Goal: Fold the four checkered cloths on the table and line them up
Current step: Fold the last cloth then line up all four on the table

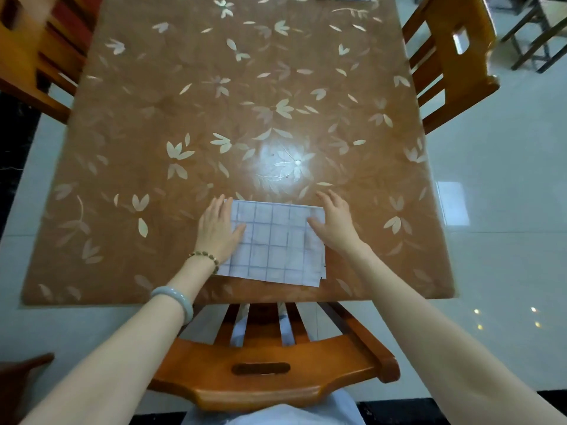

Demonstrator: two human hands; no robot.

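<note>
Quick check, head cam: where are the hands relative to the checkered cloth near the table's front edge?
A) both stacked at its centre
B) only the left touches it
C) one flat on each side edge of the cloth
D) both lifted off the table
C: the left hand lies flat on the left edge of the checkered cloth and the right hand on its right edge.

We are looking at a thin, matt cloth in white with a grey grid, creased flat. The table is wearing a glossy brown cover with pale leaves, throwing back a bright glare. The 3 chairs, like the near one, are showing smooth varnished wood. The floor is shining like polished tile. A smooth pale bangle is gleaming.
</note>
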